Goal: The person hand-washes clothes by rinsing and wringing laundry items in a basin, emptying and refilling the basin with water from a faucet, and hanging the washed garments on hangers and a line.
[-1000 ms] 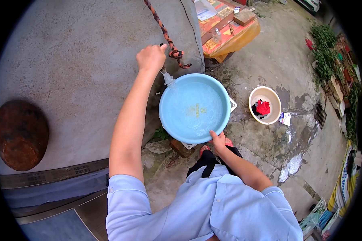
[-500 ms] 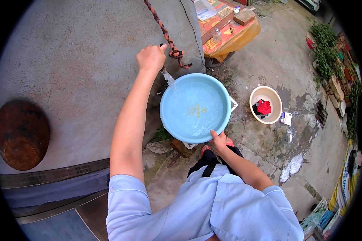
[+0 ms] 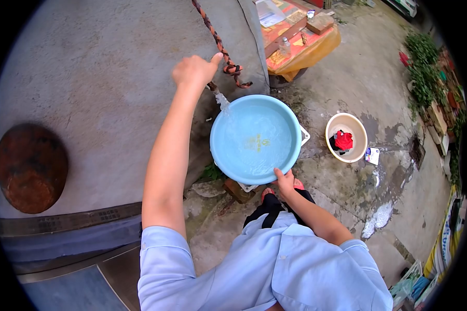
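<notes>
Water runs from a tap (image 3: 211, 86) on the wall into a light blue basin (image 3: 297, 137). My left hand (image 3: 193, 71) is closed at the tap's handle, which it hides from above, with its thumb sticking out to the right. My right hand (image 3: 284, 182) grips the basin's near rim, thumb on top and fingers underneath. Clear water lies in the basin, over yellow print on its bottom. Beneath the basin, corners of a white stand (image 3: 305, 136) show. A knotted red and black braided rope (image 3: 232, 68) hangs close to my left hand.
A cream bucket (image 3: 364, 136) holding red and dark cloth stands on the wet concrete, beside a small white and purple packet (image 3: 372, 155). Farther back is a table (image 3: 316, 51) with an orange cover, bricks and a bottle. A rusty round pot (image 3: 31, 168) is at left.
My left hand has turned at the tap, its thumb lifting outward, and more of the spout shows. The water stream looks thicker. My right hand stays on the rim.
</notes>
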A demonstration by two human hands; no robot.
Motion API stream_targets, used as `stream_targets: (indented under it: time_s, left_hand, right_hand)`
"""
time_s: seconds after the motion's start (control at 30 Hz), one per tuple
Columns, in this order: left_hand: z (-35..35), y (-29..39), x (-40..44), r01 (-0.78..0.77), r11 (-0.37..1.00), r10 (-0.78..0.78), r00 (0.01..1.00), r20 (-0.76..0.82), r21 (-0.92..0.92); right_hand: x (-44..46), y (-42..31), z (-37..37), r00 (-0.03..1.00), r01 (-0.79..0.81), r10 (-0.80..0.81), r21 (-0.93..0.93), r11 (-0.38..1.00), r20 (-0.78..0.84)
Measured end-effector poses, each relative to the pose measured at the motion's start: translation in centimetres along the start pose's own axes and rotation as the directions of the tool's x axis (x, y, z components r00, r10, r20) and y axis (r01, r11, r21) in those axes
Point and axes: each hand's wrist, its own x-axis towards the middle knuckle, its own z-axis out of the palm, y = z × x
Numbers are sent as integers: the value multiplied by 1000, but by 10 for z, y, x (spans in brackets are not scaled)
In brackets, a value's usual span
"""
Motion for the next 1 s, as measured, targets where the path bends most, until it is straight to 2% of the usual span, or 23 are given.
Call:
stream_targets:
  time_s: [0.03, 0.1, 0.2, 0.3, 0.6, 0.83, 1.0]
  left_hand:
    - [1, -1, 3, 3, 1000, -3, 1000, 0, 1]
    - [7, -4, 10, 121, 974, -89, 982, 167, -192]
    - [20, -8, 17, 123, 962, -97, 989, 114, -246]
    - [30, -7, 24, 143, 965, -132, 989, 63, -220]
    - [13, 0, 9, 182, 940, -146, 979, 143, -289]
    - [16, 2, 11, 187, 943, -157, 979, 128, -274]
    - [18, 2, 13, 197, 944, -169, 978, 125, -266]
  right_hand:
    - [0, 1, -1, 1000, -1, 1, -1, 1000, 3]
    - [1, 1, -3, 1000, -11, 12, -53, 999, 22]
    - [0, -1, 0, 1000, 0, 0, -26, 1000, -4]
    - [-4, -3, 1, 1000, 6, -6, 4, 1000, 3]
    - [-7, -10, 3, 1000, 6, -6, -17, 1000, -2]
    - [-6, -9, 4, 1000, -2, 2, -3, 1000, -5]
    - [-5, -8, 1, 1000, -21, 21, -61, 998, 6]
